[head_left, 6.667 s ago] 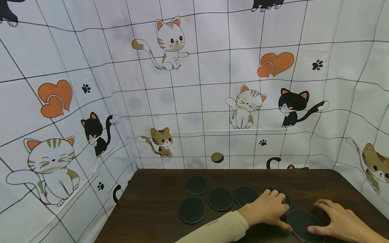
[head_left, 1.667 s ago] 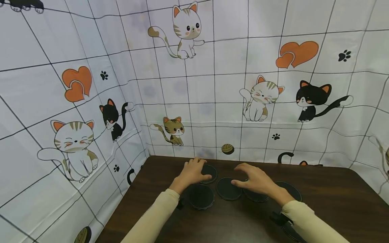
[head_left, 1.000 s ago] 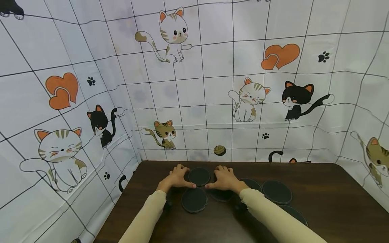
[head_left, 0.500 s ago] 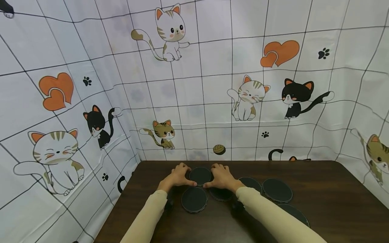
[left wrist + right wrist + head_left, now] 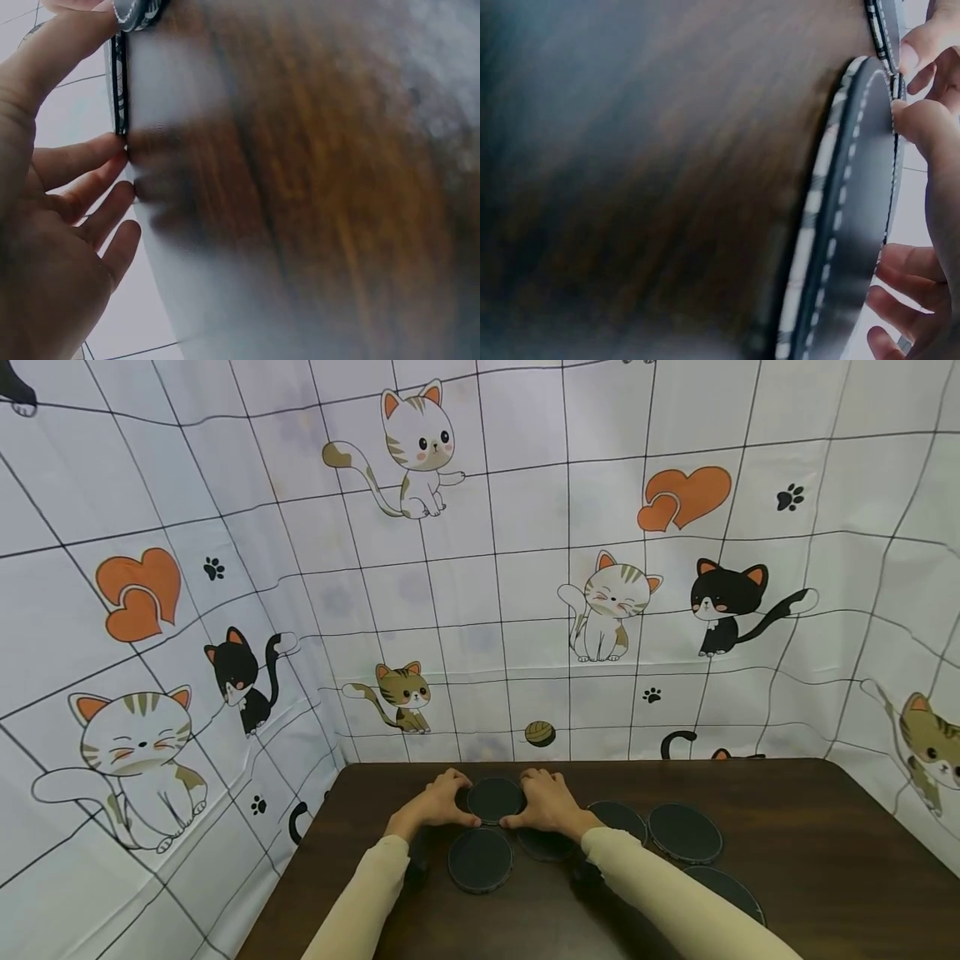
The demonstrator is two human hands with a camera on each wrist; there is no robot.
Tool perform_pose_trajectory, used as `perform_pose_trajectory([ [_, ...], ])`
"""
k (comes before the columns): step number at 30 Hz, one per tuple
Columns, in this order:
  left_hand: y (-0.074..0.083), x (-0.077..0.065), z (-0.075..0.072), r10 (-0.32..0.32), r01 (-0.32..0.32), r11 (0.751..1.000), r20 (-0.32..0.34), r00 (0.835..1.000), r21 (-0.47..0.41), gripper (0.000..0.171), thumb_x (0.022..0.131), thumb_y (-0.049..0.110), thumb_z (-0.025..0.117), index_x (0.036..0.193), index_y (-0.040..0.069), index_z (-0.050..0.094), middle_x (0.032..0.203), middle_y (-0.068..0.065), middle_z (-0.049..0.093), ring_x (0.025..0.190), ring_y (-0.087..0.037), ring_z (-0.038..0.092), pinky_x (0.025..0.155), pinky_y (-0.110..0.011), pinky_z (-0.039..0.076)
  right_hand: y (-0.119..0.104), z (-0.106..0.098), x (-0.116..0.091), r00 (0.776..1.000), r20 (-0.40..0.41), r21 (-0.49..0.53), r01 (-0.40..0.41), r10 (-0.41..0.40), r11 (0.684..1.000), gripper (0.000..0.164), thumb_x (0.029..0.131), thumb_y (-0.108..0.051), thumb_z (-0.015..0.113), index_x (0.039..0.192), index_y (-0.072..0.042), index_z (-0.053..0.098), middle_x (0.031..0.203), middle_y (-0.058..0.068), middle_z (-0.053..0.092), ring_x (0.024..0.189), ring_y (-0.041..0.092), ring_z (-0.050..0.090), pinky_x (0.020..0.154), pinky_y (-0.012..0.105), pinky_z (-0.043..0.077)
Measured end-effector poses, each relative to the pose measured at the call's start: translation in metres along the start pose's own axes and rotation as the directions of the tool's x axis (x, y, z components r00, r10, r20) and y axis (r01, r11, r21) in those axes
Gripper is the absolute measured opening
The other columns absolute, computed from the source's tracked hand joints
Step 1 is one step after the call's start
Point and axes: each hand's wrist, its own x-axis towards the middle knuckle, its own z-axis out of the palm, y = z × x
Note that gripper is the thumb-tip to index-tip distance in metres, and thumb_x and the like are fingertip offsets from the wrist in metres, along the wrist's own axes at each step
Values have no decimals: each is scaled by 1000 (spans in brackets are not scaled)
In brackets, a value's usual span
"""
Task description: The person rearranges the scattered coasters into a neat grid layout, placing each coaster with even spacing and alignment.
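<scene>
A round black coaster (image 5: 495, 801) lies flat near the table's far edge, between my two hands. My left hand (image 5: 435, 803) grips its left side, thumb at the near rim and fingers curved round toward the far rim. On the other side my right hand (image 5: 547, 806) holds it the same way, its thumb close to the left one. In the left wrist view the coaster's thin edge (image 5: 119, 82) shows between thumb and index fingertip. A second coaster (image 5: 480, 860) lies just in front, and a third (image 5: 546, 845) is partly hidden under the right hand.
More black coasters lie to the right: one (image 5: 618, 820) behind the right wrist, another (image 5: 685, 832) beyond it, and one (image 5: 726, 893) partly covered by the right sleeve. The dark wooden table (image 5: 825, 852) ends at a cat-print cloth (image 5: 525, 610).
Both hands have come from the coasters at the right to the far-left coaster, closing in on it from either side. Over the last half second they have hardly moved.
</scene>
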Motion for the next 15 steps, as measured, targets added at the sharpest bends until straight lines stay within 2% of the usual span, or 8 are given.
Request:
perform_pose_trajectory([
  [3, -4, 0, 1, 19, -19, 1000, -8, 1000, -13, 72, 82, 39, 87, 135, 0, 57, 139, -17, 44, 131, -42, 41, 108, -66, 27, 1, 3, 0, 1000, -22, 8, 9, -8, 1000, 73, 78, -68, 78, 112, -5, 73, 134, 14, 58, 120, 34, 54, 99, 56, 40],
  [8, -4, 2, 3, 29, -29, 999, -22, 999, -18, 72, 82, 41, 87, 134, 1, 58, 138, -15, 46, 127, -41, 43, 104, -64, 32, 5, 1, -2, 999, -49, 54, 9, -6, 998, 74, 77, -67, 80, 114, -3, 72, 132, 13, 59, 120, 34, 55, 100, 56, 39],
  [12, 1, 1, 0, 37, -38, 999, -44, 998, -15, 72, 81, 45, 86, 133, 2, 60, 138, -15, 48, 126, -39, 45, 102, -63, 33, 8, -6, -6, 995, -88, 74, 44, -37, 996, 76, 77, -67, 80, 116, -3, 72, 129, 12, 61, 118, 33, 56, 100, 57, 38],
  [15, 10, 1, -4, 56, -58, 998, -70, 996, -25, 72, 81, 48, 85, 132, 4, 60, 141, -18, 48, 129, -41, 45, 103, -65, 33, 13, -17, -11, 990, -126, 66, 79, -71, 995, 76, 77, -67, 79, 117, -3, 72, 130, 11, 61, 119, 32, 56, 101, 58, 37],
])
